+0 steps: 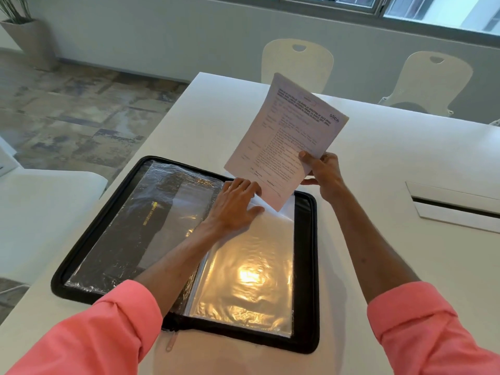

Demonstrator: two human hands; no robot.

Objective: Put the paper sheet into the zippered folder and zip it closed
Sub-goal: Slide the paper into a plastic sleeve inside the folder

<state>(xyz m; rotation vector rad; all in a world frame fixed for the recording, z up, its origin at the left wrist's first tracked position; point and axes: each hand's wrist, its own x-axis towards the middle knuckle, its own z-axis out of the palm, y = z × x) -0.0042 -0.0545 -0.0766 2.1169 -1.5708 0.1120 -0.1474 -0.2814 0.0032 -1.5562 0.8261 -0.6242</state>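
Note:
A black zippered folder (pixel 305 266) lies open flat on the white table, its clear plastic sleeves (pixel 243 280) shining under a lamp reflection. My right hand (pixel 323 171) holds a printed paper sheet (pixel 284 139) tilted in the air above the folder's far right corner, its lower corner nearly at the sleeve's top edge. My left hand (pixel 235 205) presses on the top of the right-hand sleeve near the spine, fingers spread and lifting the sleeve's opening. A pale zipper pull (pixel 171 342) hangs at the folder's near edge.
The white table (pixel 405 163) extends right, with a recessed cable slot (pixel 454 205). Two white chairs (pixel 297 63) stand at the far side, a white seat (pixel 40 212) is at the left, and a potted plant (pixel 24 31) stands far left.

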